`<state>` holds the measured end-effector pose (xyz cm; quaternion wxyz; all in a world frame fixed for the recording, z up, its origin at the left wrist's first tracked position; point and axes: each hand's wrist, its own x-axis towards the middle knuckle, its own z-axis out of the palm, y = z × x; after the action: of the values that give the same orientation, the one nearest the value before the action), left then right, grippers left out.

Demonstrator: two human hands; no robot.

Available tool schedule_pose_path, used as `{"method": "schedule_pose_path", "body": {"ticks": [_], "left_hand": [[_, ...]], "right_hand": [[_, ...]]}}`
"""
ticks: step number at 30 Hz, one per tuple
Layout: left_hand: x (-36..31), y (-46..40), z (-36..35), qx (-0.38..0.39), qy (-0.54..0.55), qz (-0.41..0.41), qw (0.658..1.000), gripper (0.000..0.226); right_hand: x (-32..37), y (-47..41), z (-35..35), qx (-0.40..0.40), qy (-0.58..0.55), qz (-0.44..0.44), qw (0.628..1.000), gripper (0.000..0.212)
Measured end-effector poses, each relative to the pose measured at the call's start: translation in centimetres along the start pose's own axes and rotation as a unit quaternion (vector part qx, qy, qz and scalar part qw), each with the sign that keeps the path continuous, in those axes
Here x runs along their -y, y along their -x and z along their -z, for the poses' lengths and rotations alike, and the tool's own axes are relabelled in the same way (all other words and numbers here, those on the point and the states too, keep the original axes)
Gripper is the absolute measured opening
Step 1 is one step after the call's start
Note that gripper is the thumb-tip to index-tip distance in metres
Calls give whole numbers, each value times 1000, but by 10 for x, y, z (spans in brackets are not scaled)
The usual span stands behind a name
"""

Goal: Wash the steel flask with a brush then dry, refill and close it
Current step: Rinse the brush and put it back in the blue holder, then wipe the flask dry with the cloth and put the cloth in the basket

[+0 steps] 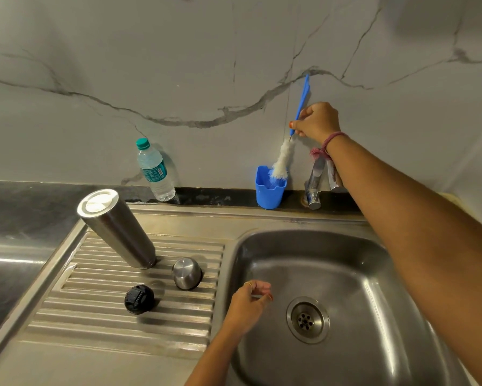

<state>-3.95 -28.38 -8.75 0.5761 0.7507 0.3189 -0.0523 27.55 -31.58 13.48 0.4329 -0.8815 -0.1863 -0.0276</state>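
Upside-down, the flask (117, 228) stands left of both hands: right (316, 121) grips brush (283, 160), left (248, 303) loosely curled.

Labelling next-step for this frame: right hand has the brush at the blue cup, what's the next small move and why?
Probably lower the brush fully into the blue cup and release. The right hand grips its blue handle with the bristle tip at the cup's mouth, while the steel flask already stands upside down on the drainboard, suggesting that scrubbing is done. Left hand holds nothing.
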Motion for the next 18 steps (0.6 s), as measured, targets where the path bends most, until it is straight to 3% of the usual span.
{"method": "schedule_pose_path", "body": {"ticks": [4, 10, 18], "left_hand": [[0, 1, 0, -5, 0, -4, 1000, 15], [0, 5, 4, -15, 3, -23, 1000, 14], [-12, 20, 19, -44, -36, -82, 995, 12]], "right_hand": [[-1, 1, 6, 0, 13, -16, 1000, 39], [-1, 7, 23, 2, 37, -12, 999, 45], [7, 48, 52, -34, -56, 11, 998, 35]]}}
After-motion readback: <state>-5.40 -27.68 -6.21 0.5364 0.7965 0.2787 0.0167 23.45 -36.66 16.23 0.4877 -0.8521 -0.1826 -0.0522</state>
